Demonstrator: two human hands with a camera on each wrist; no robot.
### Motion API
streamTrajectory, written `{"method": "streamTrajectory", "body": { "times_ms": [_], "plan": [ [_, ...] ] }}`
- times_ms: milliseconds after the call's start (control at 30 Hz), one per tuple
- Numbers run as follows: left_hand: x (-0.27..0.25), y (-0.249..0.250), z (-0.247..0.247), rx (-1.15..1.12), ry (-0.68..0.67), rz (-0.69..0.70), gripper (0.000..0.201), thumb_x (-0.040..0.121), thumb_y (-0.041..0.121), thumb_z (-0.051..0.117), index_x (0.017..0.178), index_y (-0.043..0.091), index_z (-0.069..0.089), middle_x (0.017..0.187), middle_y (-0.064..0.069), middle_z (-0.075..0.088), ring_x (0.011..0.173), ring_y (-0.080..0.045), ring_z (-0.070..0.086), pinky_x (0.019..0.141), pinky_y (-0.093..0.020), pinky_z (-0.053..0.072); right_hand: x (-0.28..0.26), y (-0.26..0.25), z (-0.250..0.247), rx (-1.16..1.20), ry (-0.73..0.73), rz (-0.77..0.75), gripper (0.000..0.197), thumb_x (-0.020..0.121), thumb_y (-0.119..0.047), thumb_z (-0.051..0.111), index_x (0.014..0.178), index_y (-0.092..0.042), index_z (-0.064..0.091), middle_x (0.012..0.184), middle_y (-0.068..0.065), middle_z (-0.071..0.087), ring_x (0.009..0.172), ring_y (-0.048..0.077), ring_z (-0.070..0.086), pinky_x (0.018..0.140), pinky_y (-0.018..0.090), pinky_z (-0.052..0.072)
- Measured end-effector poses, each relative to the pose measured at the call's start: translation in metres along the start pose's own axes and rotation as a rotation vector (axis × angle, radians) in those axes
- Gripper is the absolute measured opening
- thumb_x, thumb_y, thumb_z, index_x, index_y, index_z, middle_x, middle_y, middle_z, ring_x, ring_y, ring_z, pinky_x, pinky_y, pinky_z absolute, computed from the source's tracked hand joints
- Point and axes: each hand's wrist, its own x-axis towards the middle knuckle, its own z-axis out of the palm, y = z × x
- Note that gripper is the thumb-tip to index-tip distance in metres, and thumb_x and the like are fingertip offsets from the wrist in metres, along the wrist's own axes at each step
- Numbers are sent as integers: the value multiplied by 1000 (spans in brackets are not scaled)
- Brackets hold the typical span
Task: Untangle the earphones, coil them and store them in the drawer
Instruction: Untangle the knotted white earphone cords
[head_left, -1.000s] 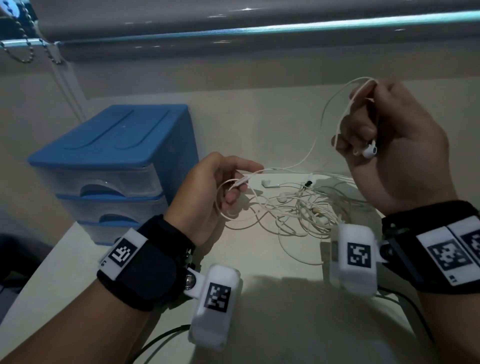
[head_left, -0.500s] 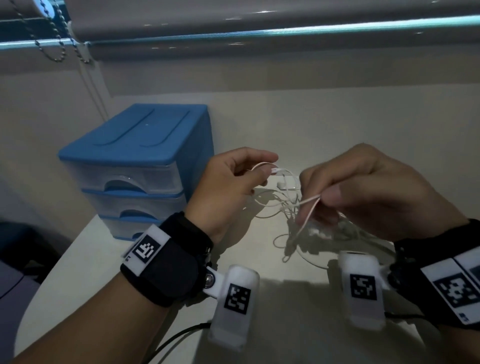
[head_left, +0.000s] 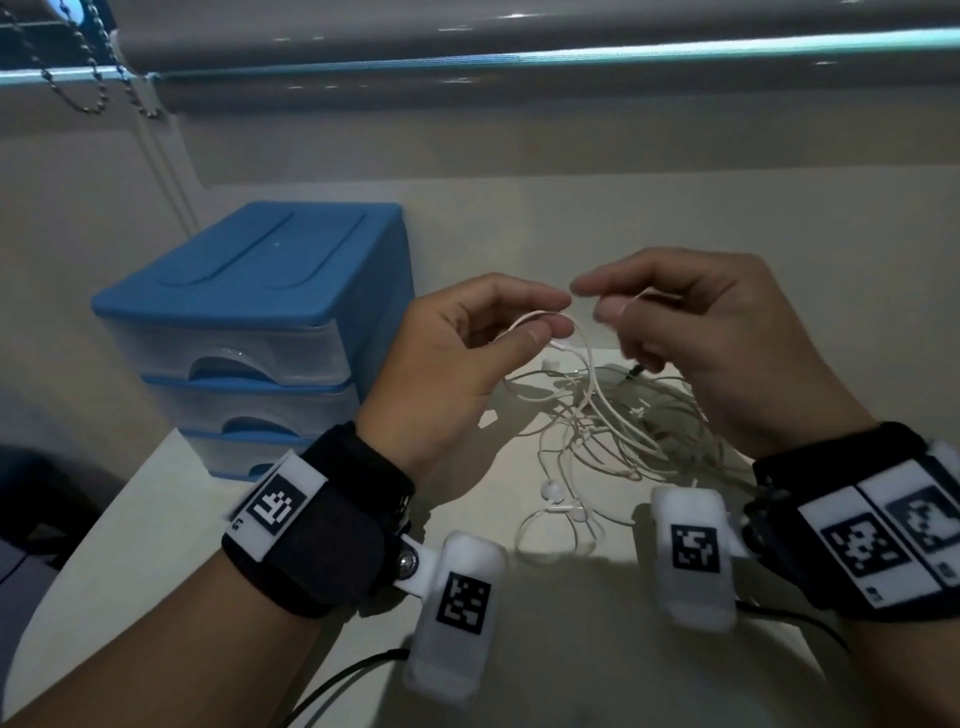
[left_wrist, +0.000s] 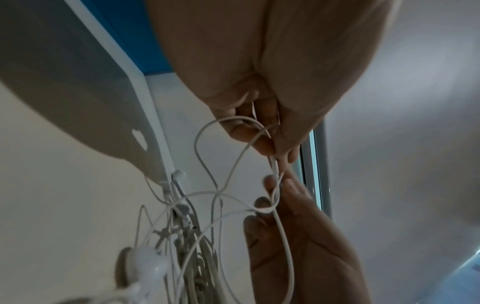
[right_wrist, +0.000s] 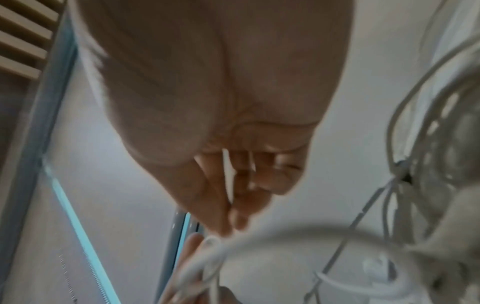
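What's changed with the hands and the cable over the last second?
The right hand, raised a second ago with an earbud and a high loop of cable, has come down level with the left hand; its fingertips now meet the left's over the tangled earphones, holding a thin strand. The left hand kept its pinch on the cable throughout. The blue drawer unit stays closed.

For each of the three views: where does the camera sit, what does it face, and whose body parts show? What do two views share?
Head: on the head, looking down at both hands, left hand, right hand, cable tangle, drawers.
Left wrist: under the left palm, facing its fingertips pinching cable.
Right wrist: under the right palm, blurred.
Both wrist views show the opposite hand's fingertips.
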Motion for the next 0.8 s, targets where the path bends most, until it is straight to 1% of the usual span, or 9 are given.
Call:
{"method": "streamTrajectory", "body": {
  "times_ms": [67,167,333,433,533,633,667,733,800],
  "plan": [
    [0,1,1,9,-11,13,17,90,0,69,106,3,73,97,-10,78,87,-7,70,73,-13,49,-1,3,0,-64,-94,89,18,91,-4,70,98,-16,79,77,0,72,62,13,56,57,24,44],
    [0,0,0,16,-5,25,17,89,0,70,105,5,74,98,-13,77,85,-9,70,77,-17,51,-1,3,-1,-29,-219,140,8,90,-9,71,92,-7,78,72,5,69,61,10,55,58,23,42],
    [1,0,-2,-53,31,45,15,91,3,68,105,3,74,94,-12,77,86,-18,72,80,-26,55,0,5,0,-11,-203,159,11,91,-5,69,84,2,72,73,12,70,56,9,52,55,15,41],
    [0,4,-2,-181,49,-51,27,100,17,56,103,-4,72,87,-16,71,72,-23,67,65,-28,54,0,6,-1,-11,-142,113,7,91,-6,70,89,-2,75,73,14,71,60,20,54,59,25,42],
    [0,4,-3,-69,-36,-178,33,103,17,51,99,-11,68,73,-17,64,49,-18,51,44,-24,38,-2,2,-1,-19,-114,27,9,88,-5,73,96,-4,79,81,16,76,74,31,69,70,39,54],
    [-2,3,-1,83,-113,-210,32,100,21,58,93,-8,70,56,-6,47,40,-10,32,40,-19,24,-3,0,1,-36,-96,-23,11,87,-4,76,97,-4,79,87,14,78,85,43,71,83,57,56],
    [-2,3,0,110,-128,-210,31,100,23,58,92,-4,72,54,-3,39,42,-9,27,41,-18,23,-3,0,1,-46,-84,-39,10,86,-5,77,96,-6,80,87,12,78,85,44,70,82,60,56],
    [-2,3,0,111,-119,-211,31,102,25,54,92,2,74,57,-3,26,46,-10,20,42,-19,20,-2,0,0,-48,-51,-75,10,85,-5,78,95,-9,80,88,9,78,84,43,69,76,56,56],
    [-1,2,0,79,-58,-216,32,104,25,51,92,5,72,59,-4,24,48,-11,19,43,-20,18,-1,1,-1,-28,-31,-115,9,84,-5,79,92,-9,80,88,13,75,82,46,63,66,54,50]
  ]
}}
